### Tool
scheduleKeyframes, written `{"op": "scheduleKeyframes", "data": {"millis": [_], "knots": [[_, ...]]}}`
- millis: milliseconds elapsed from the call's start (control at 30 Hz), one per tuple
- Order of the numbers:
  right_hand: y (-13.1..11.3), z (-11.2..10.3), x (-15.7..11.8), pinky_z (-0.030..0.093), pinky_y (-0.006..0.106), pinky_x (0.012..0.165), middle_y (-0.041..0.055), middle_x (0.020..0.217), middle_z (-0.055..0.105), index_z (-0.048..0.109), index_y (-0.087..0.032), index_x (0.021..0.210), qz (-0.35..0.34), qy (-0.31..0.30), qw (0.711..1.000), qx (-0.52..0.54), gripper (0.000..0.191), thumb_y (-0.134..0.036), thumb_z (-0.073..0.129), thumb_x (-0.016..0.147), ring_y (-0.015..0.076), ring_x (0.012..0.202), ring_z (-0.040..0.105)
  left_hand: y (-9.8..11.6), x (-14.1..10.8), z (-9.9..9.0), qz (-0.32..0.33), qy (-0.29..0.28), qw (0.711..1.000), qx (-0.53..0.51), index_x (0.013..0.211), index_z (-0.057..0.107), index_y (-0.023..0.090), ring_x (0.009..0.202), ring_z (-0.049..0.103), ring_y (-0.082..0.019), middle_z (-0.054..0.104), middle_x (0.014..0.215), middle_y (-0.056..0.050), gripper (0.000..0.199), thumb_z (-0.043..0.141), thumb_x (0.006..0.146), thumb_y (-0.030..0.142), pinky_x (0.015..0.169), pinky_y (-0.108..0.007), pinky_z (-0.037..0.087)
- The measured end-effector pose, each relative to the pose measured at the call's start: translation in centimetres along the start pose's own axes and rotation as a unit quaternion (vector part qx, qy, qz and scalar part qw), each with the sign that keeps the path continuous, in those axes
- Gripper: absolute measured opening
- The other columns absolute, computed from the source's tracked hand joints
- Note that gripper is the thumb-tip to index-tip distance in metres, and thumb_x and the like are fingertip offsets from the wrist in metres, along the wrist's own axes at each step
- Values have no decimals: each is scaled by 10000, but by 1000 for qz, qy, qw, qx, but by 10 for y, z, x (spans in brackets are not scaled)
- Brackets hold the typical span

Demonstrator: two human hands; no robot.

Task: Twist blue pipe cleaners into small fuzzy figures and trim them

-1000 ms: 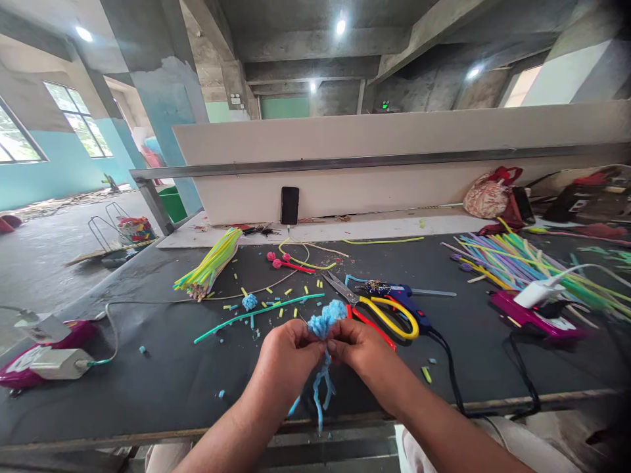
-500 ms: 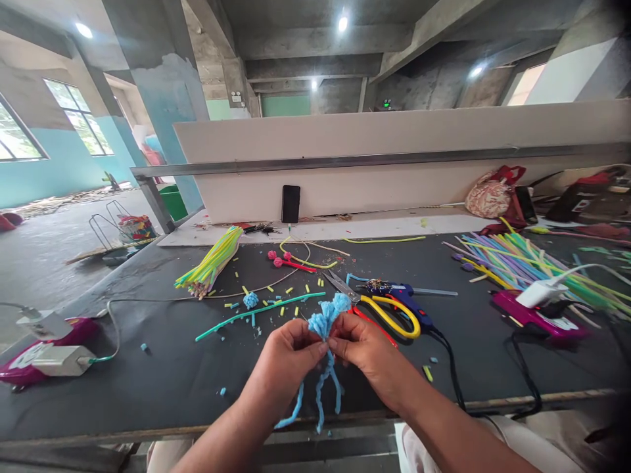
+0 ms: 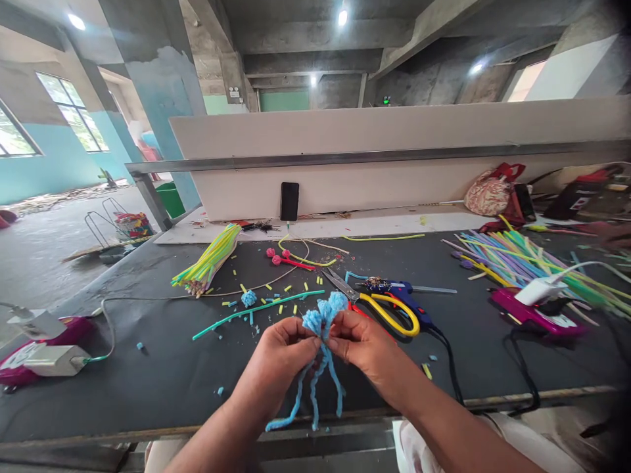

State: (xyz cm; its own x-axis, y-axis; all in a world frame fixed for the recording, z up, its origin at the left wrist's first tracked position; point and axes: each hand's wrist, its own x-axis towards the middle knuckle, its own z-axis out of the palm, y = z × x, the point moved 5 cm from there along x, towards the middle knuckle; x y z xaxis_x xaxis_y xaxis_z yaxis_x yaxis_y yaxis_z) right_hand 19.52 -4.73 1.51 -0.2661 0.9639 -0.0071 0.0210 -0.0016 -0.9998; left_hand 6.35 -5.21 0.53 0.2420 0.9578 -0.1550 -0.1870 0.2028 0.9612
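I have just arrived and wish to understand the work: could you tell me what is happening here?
A person's left hand and right hand together pinch a fluffy light-blue piece above the black table. Thin blue strands hang below it. Scissors and a blue glue gun lie beyond the right hand, and a yellow-green bundle of stems lies farther back, to the left.
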Motion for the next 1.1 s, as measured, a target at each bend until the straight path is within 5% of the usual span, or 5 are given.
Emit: {"op": "scheduleKeyframes", "data": {"millis": [233,533,900,1100], "knots": [[-3,2,1,359,265,659,-23,696,551,566,-194,761,-3,-22,1000,5,220,-362,688,689,154,715,498,5,2,-1,12,-42,998,42,642,581,128,503,484,-73,561,537,34,138,684,646,221,517,-189,366],[1,2,2,342,244,561,-38,643,543,582,-198,770,25,-6,1000,0,211,-325,700,649,123,607,456,-4,6,-4,25,-21,996,79,672,567,136,472,486,-82,539,538,42,160,679,646,246,486,-204,394],[4,1,2,363,247,629,-29,674,563,605,-173,757,27,-32,999,26,236,-338,732,647,119,652,486,-8,2,-6,-7,-26,991,131,714,563,134,440,306,-48,419,519,65,179,630,697,300,420,-186,222],[2,1,1,387,269,649,-24,664,577,604,-171,699,43,-19,999,14,239,-343,742,608,134,660,511,-7,3,-8,29,-11,981,193,699,589,133,531,379,-76,481,583,40,126,606,702,258,502,-192,307]]}}
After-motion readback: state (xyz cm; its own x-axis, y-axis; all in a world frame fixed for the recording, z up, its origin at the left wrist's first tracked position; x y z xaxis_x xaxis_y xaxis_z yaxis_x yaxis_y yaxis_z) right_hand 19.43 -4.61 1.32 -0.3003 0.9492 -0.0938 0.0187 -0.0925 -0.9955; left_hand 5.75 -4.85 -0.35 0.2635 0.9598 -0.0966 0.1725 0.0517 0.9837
